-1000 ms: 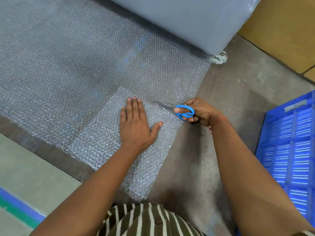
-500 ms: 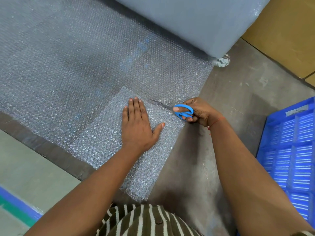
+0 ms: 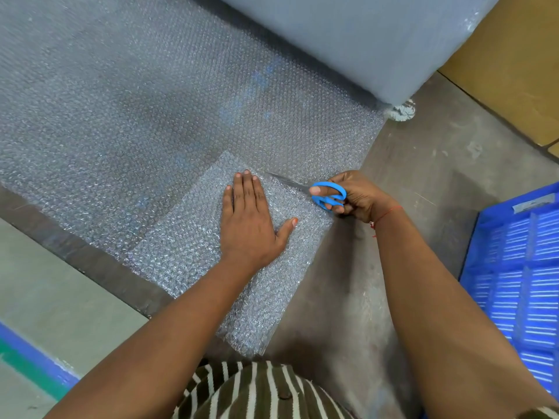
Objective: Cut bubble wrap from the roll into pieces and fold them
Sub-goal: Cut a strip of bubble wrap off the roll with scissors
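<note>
A big roll of bubble wrap (image 3: pixel 348 37) lies at the top, and its unrolled sheet (image 3: pixel 136 101) spreads over the floor. A folded, doubled piece of bubble wrap (image 3: pixel 187 252) lies on the sheet's near right corner. My left hand (image 3: pixel 251 222) presses flat on this piece, fingers straight. My right hand (image 3: pixel 354 195) grips blue-handled scissors (image 3: pixel 328 193). The blades point left along the piece's far edge, just right of my left fingertips.
A blue plastic crate (image 3: pixel 520 267) stands at the right. Brown cardboard (image 3: pixel 508 65) lies at the top right beyond the roll. Grey concrete floor (image 3: pixel 408 164) runs between sheet and crate. A painted blue and green floor line (image 3: pixel 33 361) crosses the bottom left.
Both hands stay almost where they were. The scissors stay at the piece's far edge.
</note>
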The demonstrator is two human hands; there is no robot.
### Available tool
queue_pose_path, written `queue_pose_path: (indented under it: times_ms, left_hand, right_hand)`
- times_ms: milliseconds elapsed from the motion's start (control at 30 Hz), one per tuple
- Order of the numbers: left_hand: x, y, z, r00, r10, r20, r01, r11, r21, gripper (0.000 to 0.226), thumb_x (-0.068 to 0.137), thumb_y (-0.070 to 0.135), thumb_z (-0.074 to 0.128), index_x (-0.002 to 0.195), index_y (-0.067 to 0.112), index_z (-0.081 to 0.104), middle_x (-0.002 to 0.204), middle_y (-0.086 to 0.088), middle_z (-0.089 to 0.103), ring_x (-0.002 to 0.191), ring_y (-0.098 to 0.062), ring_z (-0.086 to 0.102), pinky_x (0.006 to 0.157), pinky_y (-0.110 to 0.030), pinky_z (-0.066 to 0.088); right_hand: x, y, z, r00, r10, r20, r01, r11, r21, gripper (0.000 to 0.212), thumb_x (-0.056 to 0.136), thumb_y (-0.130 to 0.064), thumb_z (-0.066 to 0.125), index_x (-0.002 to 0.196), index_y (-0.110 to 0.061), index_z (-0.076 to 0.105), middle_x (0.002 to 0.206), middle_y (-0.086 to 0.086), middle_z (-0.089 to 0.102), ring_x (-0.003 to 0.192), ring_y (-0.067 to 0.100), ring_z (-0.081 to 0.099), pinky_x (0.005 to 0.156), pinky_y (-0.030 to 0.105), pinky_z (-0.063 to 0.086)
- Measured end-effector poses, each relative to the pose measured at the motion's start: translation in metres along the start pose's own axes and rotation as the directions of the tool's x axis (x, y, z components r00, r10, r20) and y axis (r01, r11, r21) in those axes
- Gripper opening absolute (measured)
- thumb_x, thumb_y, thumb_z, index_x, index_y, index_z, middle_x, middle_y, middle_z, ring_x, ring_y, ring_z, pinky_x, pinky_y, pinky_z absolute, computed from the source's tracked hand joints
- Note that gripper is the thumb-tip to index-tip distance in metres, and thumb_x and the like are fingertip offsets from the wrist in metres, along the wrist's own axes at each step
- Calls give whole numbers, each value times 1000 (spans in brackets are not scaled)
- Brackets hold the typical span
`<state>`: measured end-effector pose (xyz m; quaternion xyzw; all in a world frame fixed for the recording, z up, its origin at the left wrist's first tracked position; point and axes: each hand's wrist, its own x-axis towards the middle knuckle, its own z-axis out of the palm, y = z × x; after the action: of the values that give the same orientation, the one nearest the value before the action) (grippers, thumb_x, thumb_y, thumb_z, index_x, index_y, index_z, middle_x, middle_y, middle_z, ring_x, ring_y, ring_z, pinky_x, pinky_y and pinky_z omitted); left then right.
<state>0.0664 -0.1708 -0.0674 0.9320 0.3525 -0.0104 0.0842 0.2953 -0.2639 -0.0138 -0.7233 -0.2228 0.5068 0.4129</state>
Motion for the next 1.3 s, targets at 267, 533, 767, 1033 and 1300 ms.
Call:
queue_pose_path:
  times_ms: [267, 533, 767, 1033, 1300]
  left_hand:
    - [-1, 0, -1, 1000, 4, -14, -4, 1000, -8, 111, 99, 82, 5, 166, -6, -9, 176, -28, -12, 165, -39, -14, 133, -57, 1]
    - [-2, -1, -1, 1000, 9, -15, -9, 1000, -9, 111, 99, 82, 5, 167, -6, -7, 176, -28, -10, 165, -40, -13, 133, -57, 0]
    - [-2, -1, 0, 1000, 10, -30, -11, 1000, -20, 111, 100, 81, 9, 167, -7, -4, 176, -29, -8, 165, -40, -12, 133, -58, 2]
    - [-2, -2, 1, 1000, 8, -25, -8, 1000, -21, 112, 100, 82, 9, 167, -7, -4, 176, -29, -8, 165, -41, -12, 133, -58, 0]
    - [-1, -3, 1, 1000, 6, -26, -7, 1000, -24, 113, 99, 83, 9, 167, -6, -4, 176, -29, -8, 165, -40, -11, 132, -59, 1]
  right_hand:
    - [3, -12, 11, 999, 35, -25, -35, 999, 2, 41, 59, -43, 99, 69, -9, 77, 63, 17, 59, 40, 16, 42, 39, 18, 22]
    - [11, -9, 11, 1000, 21, -13, -21, 1000, -20, 48, 61, -43, 100, 72, -3, 75, 63, 17, 60, 41, 16, 41, 42, 20, 23]
    - [15, -10, 9, 1000, 2, 1, -2, 1000, -26, 98, 45, -51, 107, 96, 22, 66, 65, 19, 61, 41, 15, 41, 40, 19, 22]
    - [15, -16, 15, 999, 33, -6, -33, 999, 2, 72, 54, -45, 101, 95, 9, 77, 64, 18, 61, 39, 15, 44, 37, 17, 24]
    - [16, -21, 20, 998, 53, -12, -54, 998, -19, 53, 58, -44, 100, 82, -2, 77, 67, 20, 61, 40, 16, 44, 38, 17, 23]
